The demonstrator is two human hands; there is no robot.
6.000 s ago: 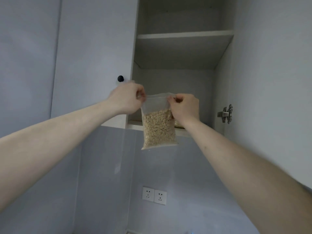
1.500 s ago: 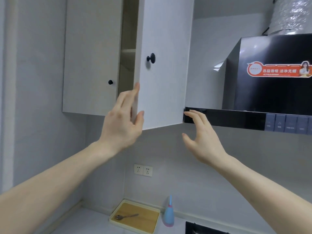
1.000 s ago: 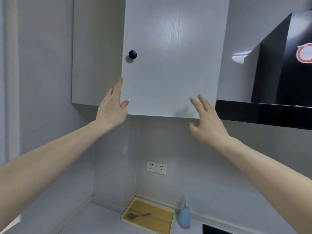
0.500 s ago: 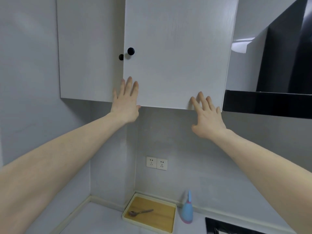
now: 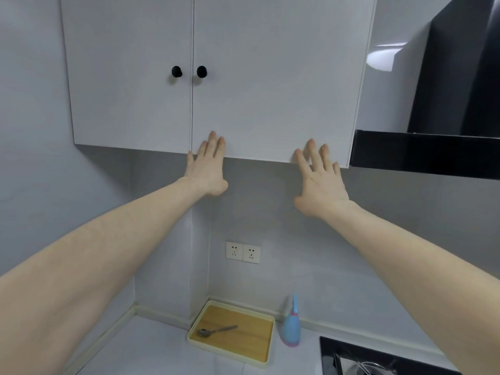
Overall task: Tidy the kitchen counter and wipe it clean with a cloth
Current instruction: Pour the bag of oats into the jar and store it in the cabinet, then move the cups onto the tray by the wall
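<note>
Landmark: the right cabinet door [image 5: 276,77], closed flush beside the left door [image 5: 130,77], each with a black knob near the shared seam.
Left hand [image 5: 207,169]: fingers straight and close together, tips flat on the door's lower edge near the seam; holds nothing.
Right hand [image 5: 320,180]: fingers straight and spread, tips on the door's lower edge near its far corner; holds nothing.
Counter [image 5: 151,347]: well below the door, not yet wiped; no cloth in view.
On the counter: a tray [image 5: 266,347] with a spoon [image 5: 216,331] lying in it, and a blue spray bottle [image 5: 291,328] just beside the tray.
Risk: pulling the hands down carelessly could knock the slim bottle over; wiping around the tray would leave an uncleaned patch.
Risk: the stove [image 5: 378,361] edge is near, so a cloth could snag there.
</note>
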